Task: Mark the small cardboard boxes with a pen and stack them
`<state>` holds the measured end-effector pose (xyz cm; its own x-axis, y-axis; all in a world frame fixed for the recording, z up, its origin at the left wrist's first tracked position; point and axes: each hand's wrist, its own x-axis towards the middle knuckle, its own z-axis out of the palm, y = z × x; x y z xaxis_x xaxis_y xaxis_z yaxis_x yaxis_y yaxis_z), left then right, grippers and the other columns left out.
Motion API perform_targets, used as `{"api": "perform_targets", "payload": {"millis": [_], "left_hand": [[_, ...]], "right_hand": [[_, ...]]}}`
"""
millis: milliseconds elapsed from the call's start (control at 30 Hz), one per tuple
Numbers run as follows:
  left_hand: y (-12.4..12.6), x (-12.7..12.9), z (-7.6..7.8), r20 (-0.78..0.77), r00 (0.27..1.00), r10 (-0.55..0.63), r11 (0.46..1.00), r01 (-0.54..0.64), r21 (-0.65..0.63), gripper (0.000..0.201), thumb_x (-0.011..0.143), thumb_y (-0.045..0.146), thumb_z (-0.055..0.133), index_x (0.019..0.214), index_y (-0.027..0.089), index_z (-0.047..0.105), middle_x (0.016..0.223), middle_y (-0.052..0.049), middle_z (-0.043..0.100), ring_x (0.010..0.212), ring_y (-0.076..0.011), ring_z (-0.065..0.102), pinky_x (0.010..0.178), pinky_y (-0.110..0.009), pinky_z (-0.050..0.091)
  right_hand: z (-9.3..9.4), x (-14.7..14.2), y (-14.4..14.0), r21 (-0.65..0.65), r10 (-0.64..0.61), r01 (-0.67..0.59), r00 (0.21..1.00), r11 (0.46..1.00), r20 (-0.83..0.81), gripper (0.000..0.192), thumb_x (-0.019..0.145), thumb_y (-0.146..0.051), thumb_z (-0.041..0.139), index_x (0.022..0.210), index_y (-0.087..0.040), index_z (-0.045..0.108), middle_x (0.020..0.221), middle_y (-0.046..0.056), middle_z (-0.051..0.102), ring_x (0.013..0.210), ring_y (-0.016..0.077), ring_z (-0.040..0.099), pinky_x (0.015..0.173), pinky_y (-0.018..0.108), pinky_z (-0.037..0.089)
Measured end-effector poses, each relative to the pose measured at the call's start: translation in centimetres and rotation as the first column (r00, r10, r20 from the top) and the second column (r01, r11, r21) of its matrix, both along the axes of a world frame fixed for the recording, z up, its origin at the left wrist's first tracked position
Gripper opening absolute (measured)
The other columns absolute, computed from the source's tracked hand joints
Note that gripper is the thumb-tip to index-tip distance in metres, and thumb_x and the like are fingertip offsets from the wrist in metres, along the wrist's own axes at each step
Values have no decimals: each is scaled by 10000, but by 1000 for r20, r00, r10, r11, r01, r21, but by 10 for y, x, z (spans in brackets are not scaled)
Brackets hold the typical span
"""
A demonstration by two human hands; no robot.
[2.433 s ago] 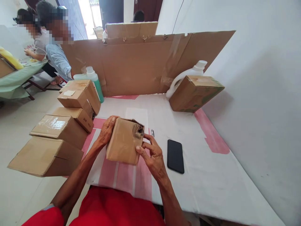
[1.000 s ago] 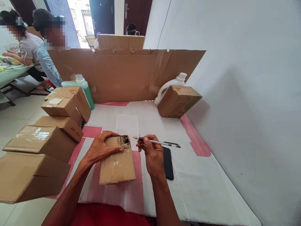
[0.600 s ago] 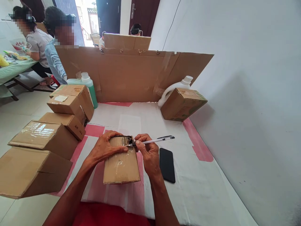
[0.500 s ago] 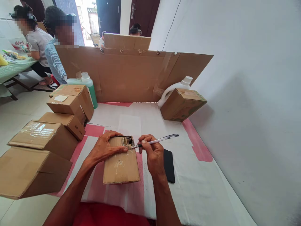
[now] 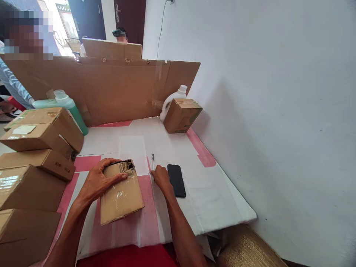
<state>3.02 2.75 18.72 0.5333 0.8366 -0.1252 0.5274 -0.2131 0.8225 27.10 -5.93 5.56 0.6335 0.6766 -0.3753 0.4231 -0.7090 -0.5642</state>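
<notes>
The left hand [image 5: 98, 181] lies flat on the small taped cardboard box [image 5: 121, 193], fingers spread over its far end beside a torn opening in the top; the box rests on the white and pink table cover [image 5: 211, 193] near the front edge. Just to its right, the right hand [image 5: 160, 177] rests on the cover with its fingertips on the lower end of a pen [image 5: 152, 163] that lies flat and points away; whether the fingers pinch the pen or merely touch it cannot be determined. A black phone [image 5: 176, 180] lies face-down just beside that hand. Stacked cardboard boxes [image 5: 36, 148] line the left side. Farther back stand a green bottle [image 5: 69, 109], a tilted carton [image 5: 182, 115] with a white jug [image 5: 174, 102] behind it, and a cardboard screen [image 5: 111, 89].
</notes>
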Motion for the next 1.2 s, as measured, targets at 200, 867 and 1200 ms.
{"api": "perform_targets", "payload": {"millis": [200,867,1200], "left_hand": [[1,1,-1,29,999,14,998,-12,-56,722,645,709,788,1173,222,722,1110,-76,744,943,-292,719,740,-358,592],[-1,-1,-5,44,999,15,999,-13,-44,656,665,672,795,1151,236,725,1120,-76,744,937,-289,722,736,-357,590],[-3,2,2,32,999,16,1000,-16,9,589,686,614,793,1134,236,736,1113,-63,755,974,-291,717,841,-379,586]], "right_hand": [[11,6,-54,-39,-162,176,957,984,240,510,988,-497,568,1269,-73,568,1327,271,590,1287,404,552,1000,477,468],[1,5,-98,394,-289,496,830,774,-477,535,746,-579,682,1088,-169,649,954,78,781,899,290,751,777,402,597],[139,-58,-77,479,442,601,223,639,-869,407,894,-434,758,1186,-152,733,1137,143,779,907,239,761,798,383,637]]}}
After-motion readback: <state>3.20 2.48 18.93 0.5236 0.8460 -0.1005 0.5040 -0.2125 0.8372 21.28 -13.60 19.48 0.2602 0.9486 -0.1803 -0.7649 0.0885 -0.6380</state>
